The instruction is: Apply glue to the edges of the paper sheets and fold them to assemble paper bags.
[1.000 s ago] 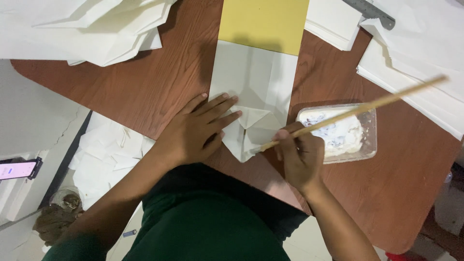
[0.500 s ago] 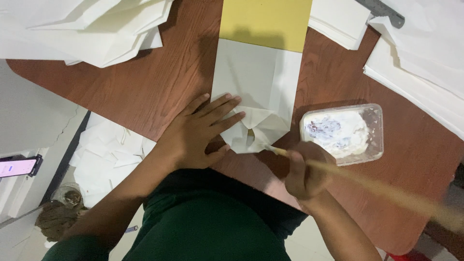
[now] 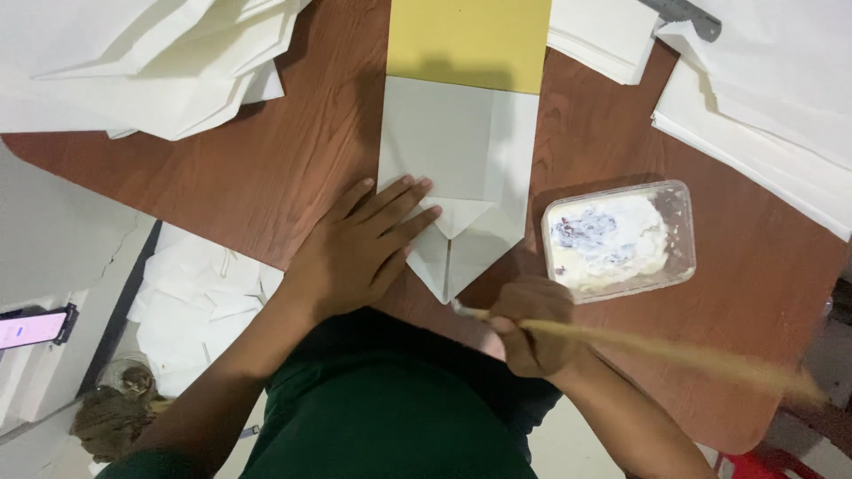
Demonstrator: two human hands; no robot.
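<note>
I see the left hand [image 3: 359, 253] flat and open pinning the folded white paper [image 3: 457, 177] at frame centre, right hand [image 3: 532, 324] fisted round the blurred stick [image 3: 657, 350] beside the paste tub [image 3: 621, 238]; risk: paste smearing off-flap or paper sliding.

Person seen from above, head cam. Dark green garment over torso/lap, plain, no print or markings visible. Both forearms bare, no sleeves in view. Left hand [image 3: 355, 253] & right hand [image 3: 531, 324] bare: no gloves, rings, watch or wristband visible. Right hand partly motion-blurred.
</note>
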